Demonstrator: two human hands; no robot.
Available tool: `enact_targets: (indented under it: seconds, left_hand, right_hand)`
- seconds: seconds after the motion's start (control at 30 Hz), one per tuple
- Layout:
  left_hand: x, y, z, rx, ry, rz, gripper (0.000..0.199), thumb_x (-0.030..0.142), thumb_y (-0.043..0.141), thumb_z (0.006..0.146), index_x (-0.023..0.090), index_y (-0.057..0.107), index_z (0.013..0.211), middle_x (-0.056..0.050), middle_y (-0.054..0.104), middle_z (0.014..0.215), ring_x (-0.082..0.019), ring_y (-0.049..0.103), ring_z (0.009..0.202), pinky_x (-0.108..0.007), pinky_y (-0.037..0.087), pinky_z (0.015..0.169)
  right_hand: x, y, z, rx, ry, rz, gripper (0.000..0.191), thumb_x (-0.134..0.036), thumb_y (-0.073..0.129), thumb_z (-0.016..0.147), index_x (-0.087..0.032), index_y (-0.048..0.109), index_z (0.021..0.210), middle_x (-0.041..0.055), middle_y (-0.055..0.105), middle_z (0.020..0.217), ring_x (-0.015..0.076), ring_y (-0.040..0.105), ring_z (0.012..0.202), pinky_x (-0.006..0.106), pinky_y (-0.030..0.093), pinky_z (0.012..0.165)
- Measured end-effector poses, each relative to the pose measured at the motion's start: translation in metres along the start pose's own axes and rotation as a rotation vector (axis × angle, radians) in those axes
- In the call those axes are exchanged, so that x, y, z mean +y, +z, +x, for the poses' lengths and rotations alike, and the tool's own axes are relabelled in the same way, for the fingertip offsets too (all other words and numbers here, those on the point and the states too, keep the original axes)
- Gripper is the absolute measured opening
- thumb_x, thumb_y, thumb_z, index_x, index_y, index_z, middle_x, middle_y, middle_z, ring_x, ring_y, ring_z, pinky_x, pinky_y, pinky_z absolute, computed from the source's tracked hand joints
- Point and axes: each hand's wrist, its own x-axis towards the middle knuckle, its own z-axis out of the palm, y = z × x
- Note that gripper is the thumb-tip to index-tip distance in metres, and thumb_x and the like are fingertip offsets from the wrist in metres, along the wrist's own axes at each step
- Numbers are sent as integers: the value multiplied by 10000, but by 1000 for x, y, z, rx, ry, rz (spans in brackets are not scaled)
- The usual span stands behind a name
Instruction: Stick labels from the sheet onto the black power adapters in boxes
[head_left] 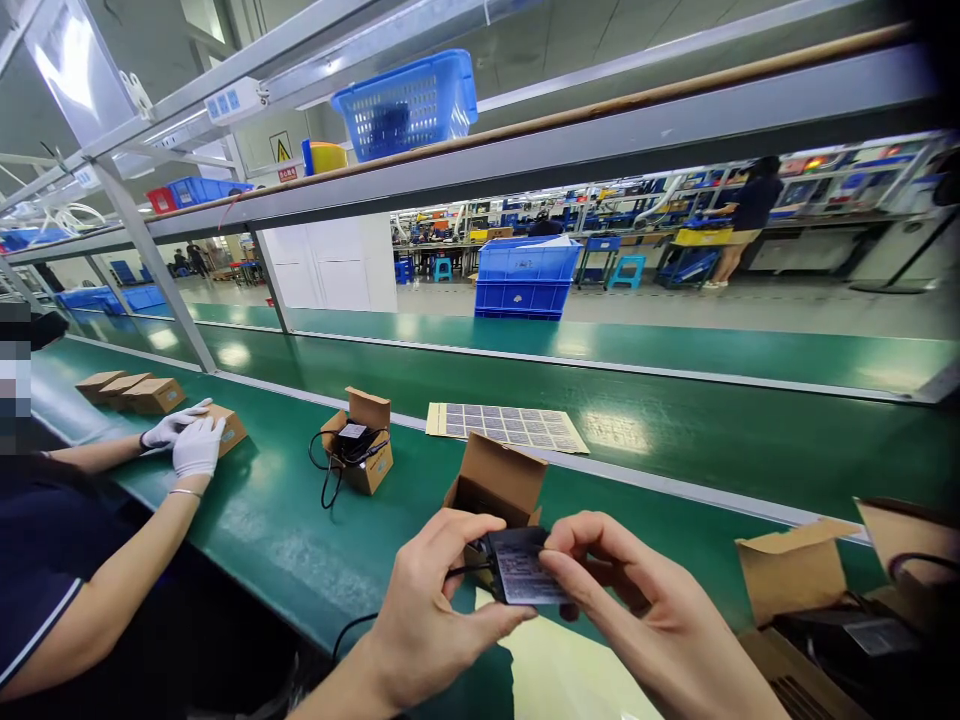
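My left hand (424,600) grips a black power adapter (491,580) by its left end, thumb below and fingers above. A dark cable runs out of the adapter on that side. A grey printed label (529,572) covers the adapter's upward face. At the label's right edge, the thumb and fingertips of my right hand (630,585) are pinched together; how firmly the label is stuck there cannot be made out. Just behind my hands stands an open cardboard box (501,475), its inside partly hidden. Below them lies a pale yellow backing sheet (570,675).
A label sheet (510,425) lies beyond the box. To its left, an open box (367,470) holds an adapter and cable. More open boxes (795,570) stand at the right. A co-worker's gloved hands (191,440) touch a closed box (229,425). A shelf rail (525,155) crosses above.
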Motion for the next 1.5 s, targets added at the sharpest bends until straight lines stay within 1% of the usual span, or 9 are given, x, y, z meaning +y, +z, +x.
enact_targets:
  seconds: [0.57, 0.8, 0.93, 1.07, 1.13, 1.2, 1.27, 1.4, 1.5]
  left_hand:
    - [-1, 1, 0, 8, 37, 48, 435, 340, 807, 740, 282, 680, 1152, -41, 642, 1077, -161, 595, 780, -254, 541, 725]
    - [-3, 2, -1, 7, 50, 71, 450, 335, 795, 758, 272, 656, 1181, -52, 636, 1130, -170, 621, 832, -248, 555, 726]
    - [-7, 3, -2, 31, 171, 117, 438, 279, 769, 785, 261, 627, 1198, -59, 640, 1133, -188, 640, 923, -249, 571, 739]
    - [-11, 5, -2, 59, 302, 172, 492, 191, 761, 776, 267, 588, 1231, -51, 639, 1140, -193, 641, 979, -276, 586, 809]
    - [-12, 6, -1, 38, 334, 190, 502, 197, 764, 782, 282, 581, 1242, -39, 642, 1137, -186, 640, 972, -291, 583, 855]
    - [-13, 6, 2, 16, 328, 162, 498, 215, 765, 788, 299, 584, 1245, -31, 640, 1135, -183, 638, 973, -287, 583, 860]
    - [-15, 6, 4, 3, 281, 90, 491, 232, 762, 794, 311, 589, 1247, -29, 630, 1146, -180, 635, 971, -268, 590, 825]
    - [-21, 8, 10, 0, 212, -9, 460, 241, 756, 797, 295, 600, 1226, -36, 615, 1167, -172, 629, 968, -234, 580, 767]
    - [-26, 7, 16, 7, 177, 40, 435, 244, 754, 791, 272, 605, 1199, -32, 626, 1131, -128, 619, 810, -188, 524, 606]
  right_hand:
    - [-3, 0, 1, 6, -25, -36, 299, -497, 564, 908, -229, 610, 784, 8, 639, 723, 160, 616, 632, 244, 518, 567]
    - [0, 3, -2, 55, -151, -183, 213, -397, 546, 940, -247, 600, 798, -11, 640, 739, 134, 605, 630, 223, 506, 561]
    - [2, 6, -1, 130, -283, -352, 197, -365, 527, 951, -251, 586, 800, -17, 616, 722, 128, 586, 600, 234, 490, 541]
    - [7, 6, 5, 304, -347, -534, 297, -482, 597, 890, -248, 611, 1071, 25, 632, 863, 185, 628, 732, 282, 505, 580]
    - [10, 7, 8, 225, -291, -449, 329, -505, 589, 895, -253, 609, 1106, 26, 653, 897, 190, 643, 783, 283, 525, 628]
    - [14, 9, 10, 79, -210, -274, 268, -481, 497, 959, -257, 638, 1002, 15, 677, 896, 169, 653, 787, 260, 526, 658]
    - [18, 12, 11, -7, -131, -105, 347, -462, 385, 1009, -250, 657, 968, 21, 697, 932, 158, 663, 799, 245, 524, 674]
    - [26, 19, 9, 4, -53, 6, 388, -501, 358, 1005, -254, 628, 1134, 51, 693, 1100, 185, 668, 965, 269, 549, 800]
    - [30, 16, 8, -28, -35, -66, 394, -522, 463, 960, -286, 546, 1264, 61, 623, 1264, 215, 612, 1127, 331, 533, 933]
